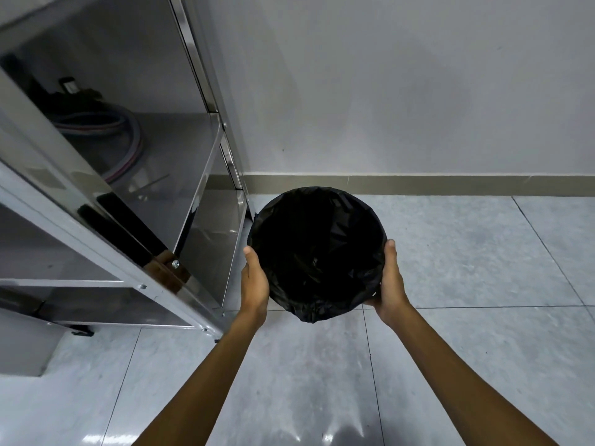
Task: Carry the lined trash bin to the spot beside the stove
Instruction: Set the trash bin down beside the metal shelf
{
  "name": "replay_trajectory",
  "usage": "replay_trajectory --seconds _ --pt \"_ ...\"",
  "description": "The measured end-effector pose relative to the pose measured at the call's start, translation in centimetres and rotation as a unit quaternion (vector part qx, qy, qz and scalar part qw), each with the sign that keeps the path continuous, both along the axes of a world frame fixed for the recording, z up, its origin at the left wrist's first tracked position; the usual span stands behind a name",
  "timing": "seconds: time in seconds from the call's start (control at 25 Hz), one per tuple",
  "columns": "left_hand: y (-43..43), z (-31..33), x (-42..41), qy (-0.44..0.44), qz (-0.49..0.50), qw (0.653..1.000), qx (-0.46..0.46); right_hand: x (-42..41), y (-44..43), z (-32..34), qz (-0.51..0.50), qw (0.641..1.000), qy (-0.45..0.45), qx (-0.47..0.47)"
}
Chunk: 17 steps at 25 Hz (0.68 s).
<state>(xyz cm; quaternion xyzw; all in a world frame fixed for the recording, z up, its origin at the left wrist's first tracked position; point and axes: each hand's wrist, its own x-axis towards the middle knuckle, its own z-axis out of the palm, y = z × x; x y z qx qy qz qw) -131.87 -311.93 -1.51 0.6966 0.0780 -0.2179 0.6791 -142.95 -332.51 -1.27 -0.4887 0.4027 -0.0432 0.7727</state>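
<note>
Head view: left hand and right hand clasp bin beside steel rack.

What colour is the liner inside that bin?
Black, glossy and crinkled; the liner shows best in the head view, the only one here.

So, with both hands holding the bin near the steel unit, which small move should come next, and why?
Probably lower the trash bin straight down to the floor. The left hand and right hand clasp its opposite sides, and it already sits in the corner between the steel unit and the wall. Whether it already touches the floor cannot be told.
</note>
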Motion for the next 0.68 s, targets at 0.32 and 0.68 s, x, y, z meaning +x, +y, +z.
replay_trajectory --seconds 0.32,0.68 --pt "-2.0 -0.6 5.0 -0.025 0.013 1.000 -0.001 4.3 -2.5 0.6 0.015 0.995 0.027 -0.093" --pt "-3.4 -1.1 8.2 -0.054 0.001 0.998 0.014 7.6 -4.5 0.4 0.026 0.989 0.039 -0.140"
